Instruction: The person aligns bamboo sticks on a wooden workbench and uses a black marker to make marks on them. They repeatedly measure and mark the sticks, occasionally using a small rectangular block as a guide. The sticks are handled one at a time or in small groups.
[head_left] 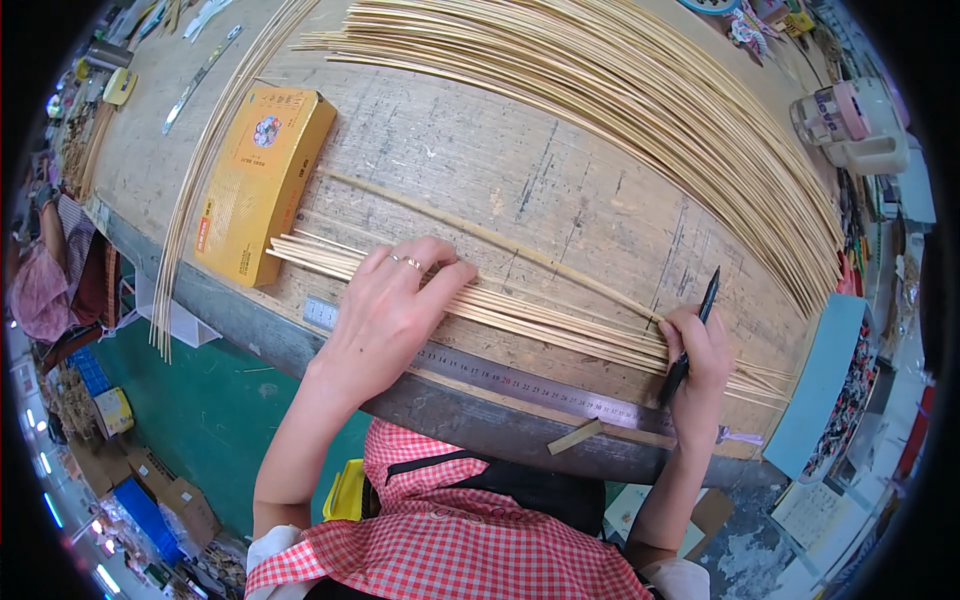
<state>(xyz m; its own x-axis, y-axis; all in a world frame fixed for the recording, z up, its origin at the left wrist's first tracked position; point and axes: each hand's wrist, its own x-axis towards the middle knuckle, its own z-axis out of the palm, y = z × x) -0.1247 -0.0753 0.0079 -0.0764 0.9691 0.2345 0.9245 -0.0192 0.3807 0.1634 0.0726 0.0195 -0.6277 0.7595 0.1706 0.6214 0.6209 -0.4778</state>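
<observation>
A loose row of thin pale sticks (560,328) lies along the table's near edge, their left ends against a yellow box (250,180). Over this row my left hand (390,305), with a ring on one finger, curls its fingers closed on the sticks. My right hand (700,355) grips a black pen (709,297), tilted with one end upward. The right fingertips also meet the right end of a single stick (480,232), which slants away from the row toward the box. A metal ruler (510,382) lies in front of the row, partly hidden under my left hand and forearm.
A large bundle of long sticks (600,90) spreads across the far side. More long sticks (200,180) pass left of the box and overhang the edge. A plastic jug (865,140) and blue-green panel (822,390) stand at right. A small wood strip (575,437) rests on the edge.
</observation>
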